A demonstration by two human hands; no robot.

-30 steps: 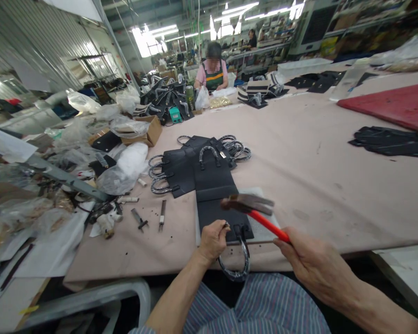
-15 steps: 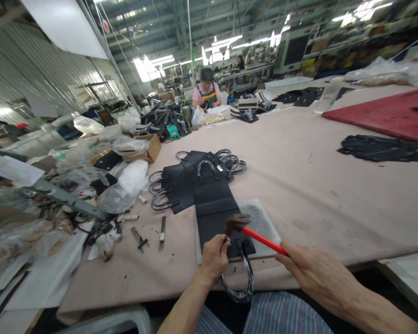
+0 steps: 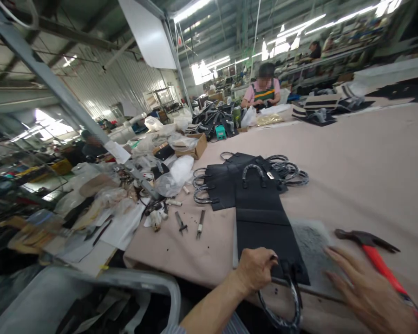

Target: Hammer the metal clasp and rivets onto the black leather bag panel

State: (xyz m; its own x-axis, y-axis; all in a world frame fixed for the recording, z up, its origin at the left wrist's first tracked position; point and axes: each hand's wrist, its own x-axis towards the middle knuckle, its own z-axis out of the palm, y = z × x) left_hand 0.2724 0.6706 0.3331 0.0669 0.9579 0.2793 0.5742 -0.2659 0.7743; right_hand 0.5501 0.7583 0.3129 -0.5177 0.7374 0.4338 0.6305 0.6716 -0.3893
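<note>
My left hand (image 3: 257, 269) is closed in a pinch at the near end of a black bag panel (image 3: 264, 222), beside its wrapped handle (image 3: 294, 297). What the fingertips hold is too small to make out. That handle hangs over the table's front edge. My right hand (image 3: 365, 287), slightly blurred, is empty with fingers stretched out over the right part of a grey slab (image 3: 315, 241) under the panel. A claw hammer (image 3: 379, 260) with a red handle lies on the table just right of that hand.
More black panels with looped handles (image 3: 219, 183) lie beyond. Two small metal tools (image 3: 200, 225) rest to the left on the pinkish tabletop (image 3: 351, 176). Plastic bags (image 3: 181, 171) and a cardboard box (image 3: 197, 146) crowd the left edge. A grey bin (image 3: 170, 283) stands front left. Another person (image 3: 263, 90) sits across.
My right hand has let go of the hammer, which now lies on the table to the right. My left hand stays pinched at the panel. The view has swung left.
</note>
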